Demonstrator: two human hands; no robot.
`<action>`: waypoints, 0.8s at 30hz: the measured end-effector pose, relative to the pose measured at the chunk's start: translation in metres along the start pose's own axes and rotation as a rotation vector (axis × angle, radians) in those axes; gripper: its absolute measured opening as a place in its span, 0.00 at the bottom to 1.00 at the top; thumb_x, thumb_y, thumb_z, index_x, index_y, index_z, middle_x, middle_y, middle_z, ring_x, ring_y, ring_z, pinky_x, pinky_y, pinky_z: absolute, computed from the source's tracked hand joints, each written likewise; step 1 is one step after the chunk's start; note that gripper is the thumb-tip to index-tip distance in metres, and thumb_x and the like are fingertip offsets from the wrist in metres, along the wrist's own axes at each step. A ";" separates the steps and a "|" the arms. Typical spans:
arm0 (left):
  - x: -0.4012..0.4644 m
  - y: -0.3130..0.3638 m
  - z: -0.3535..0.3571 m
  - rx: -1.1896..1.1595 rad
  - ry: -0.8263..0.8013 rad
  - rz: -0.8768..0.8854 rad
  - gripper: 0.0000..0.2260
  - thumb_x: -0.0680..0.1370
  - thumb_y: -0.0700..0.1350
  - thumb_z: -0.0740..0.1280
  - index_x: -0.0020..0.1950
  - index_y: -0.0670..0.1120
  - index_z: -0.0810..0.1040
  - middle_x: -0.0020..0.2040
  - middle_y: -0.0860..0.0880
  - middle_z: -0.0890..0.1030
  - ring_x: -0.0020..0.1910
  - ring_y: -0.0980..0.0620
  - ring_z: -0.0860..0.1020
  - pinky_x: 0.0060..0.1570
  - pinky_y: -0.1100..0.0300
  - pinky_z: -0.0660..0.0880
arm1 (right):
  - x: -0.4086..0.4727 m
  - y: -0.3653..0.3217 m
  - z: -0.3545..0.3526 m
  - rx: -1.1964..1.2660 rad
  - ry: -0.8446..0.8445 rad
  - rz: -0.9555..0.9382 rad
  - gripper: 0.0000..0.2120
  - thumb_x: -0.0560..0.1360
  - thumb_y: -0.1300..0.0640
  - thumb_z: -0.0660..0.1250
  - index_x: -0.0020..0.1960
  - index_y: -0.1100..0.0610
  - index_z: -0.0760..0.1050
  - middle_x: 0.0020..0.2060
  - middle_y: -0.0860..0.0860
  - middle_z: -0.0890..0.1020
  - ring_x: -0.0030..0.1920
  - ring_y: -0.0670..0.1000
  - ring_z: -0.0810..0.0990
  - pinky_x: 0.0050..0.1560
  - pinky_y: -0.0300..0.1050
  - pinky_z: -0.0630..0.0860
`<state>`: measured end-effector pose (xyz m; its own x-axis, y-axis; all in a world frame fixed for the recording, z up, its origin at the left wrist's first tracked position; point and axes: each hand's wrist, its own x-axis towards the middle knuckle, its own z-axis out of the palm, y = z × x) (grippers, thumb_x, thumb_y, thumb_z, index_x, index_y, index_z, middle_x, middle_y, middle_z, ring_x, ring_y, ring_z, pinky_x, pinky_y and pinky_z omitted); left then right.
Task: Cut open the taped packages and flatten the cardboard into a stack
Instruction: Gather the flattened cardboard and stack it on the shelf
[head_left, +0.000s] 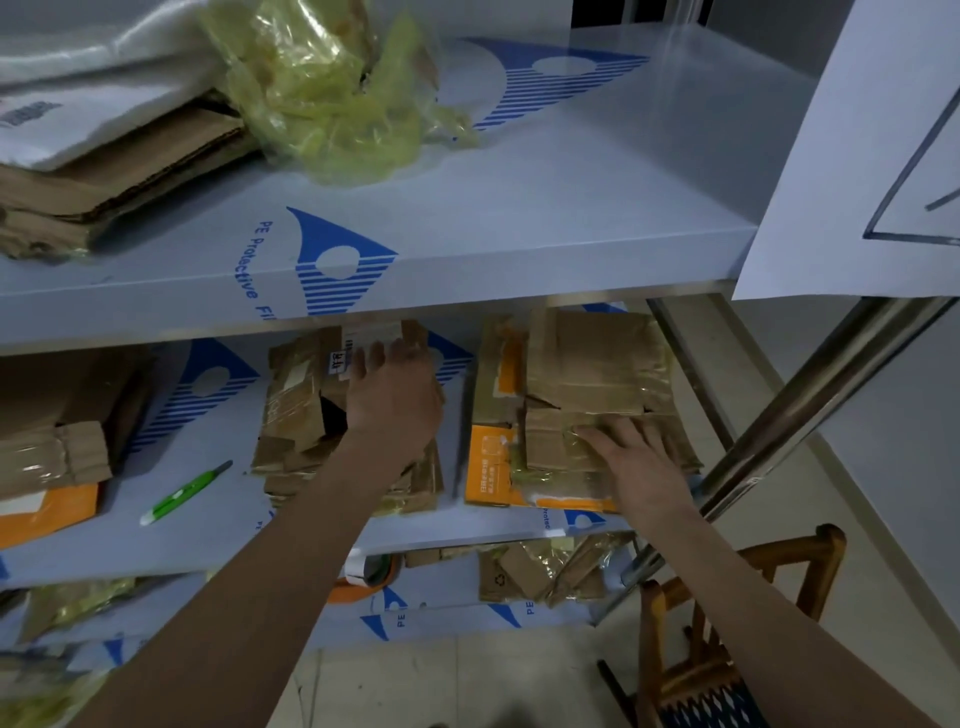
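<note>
Head view, film-covered shelf (519, 218), left hand (389, 400) flat on cardboard stack (301, 415), right hand (639, 462) spread on flattened boxes (587, 374), tiled floor (467, 675)

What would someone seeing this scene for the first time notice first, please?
Two bare hands lie flat on brown cardboard piles on the middle shelf: the left hand on the centre pile, the right hand on the right pile. A green cutter lies left of them, and crumpled yellow plastic sits on the top shelf.

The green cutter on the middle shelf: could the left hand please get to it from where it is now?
Probably yes. The green cutter lies in the open on the middle shelf, just left of the cardboard stack the left hand presses; nothing lies between them.
</note>
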<state>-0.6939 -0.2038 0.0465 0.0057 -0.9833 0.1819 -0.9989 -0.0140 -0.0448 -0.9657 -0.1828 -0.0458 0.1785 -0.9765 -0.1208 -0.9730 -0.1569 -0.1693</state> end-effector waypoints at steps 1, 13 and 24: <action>0.000 0.002 -0.002 0.015 0.027 0.017 0.15 0.79 0.41 0.61 0.65 0.45 0.74 0.64 0.42 0.75 0.66 0.40 0.71 0.73 0.42 0.59 | 0.000 -0.001 0.001 0.000 0.004 0.003 0.35 0.77 0.61 0.63 0.76 0.38 0.54 0.74 0.48 0.57 0.74 0.57 0.56 0.76 0.62 0.56; -0.059 0.074 0.064 -0.433 -0.571 0.280 0.27 0.82 0.43 0.59 0.80 0.52 0.54 0.81 0.54 0.50 0.79 0.53 0.52 0.75 0.48 0.54 | -0.001 -0.004 -0.006 -0.089 0.021 -0.002 0.39 0.78 0.66 0.60 0.79 0.39 0.49 0.78 0.52 0.52 0.77 0.60 0.50 0.76 0.65 0.54; -0.071 0.067 0.100 -0.713 -0.511 0.151 0.25 0.82 0.45 0.63 0.78 0.45 0.62 0.80 0.52 0.52 0.78 0.57 0.54 0.65 0.73 0.52 | 0.027 0.021 -0.049 0.289 0.569 -0.047 0.38 0.72 0.74 0.62 0.75 0.44 0.63 0.55 0.62 0.81 0.44 0.64 0.81 0.40 0.54 0.80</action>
<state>-0.7570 -0.1527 -0.0682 -0.2785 -0.9289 -0.2442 -0.7811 0.0711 0.6204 -0.9887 -0.2196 -0.0042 0.0370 -0.9077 0.4180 -0.8729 -0.2330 -0.4286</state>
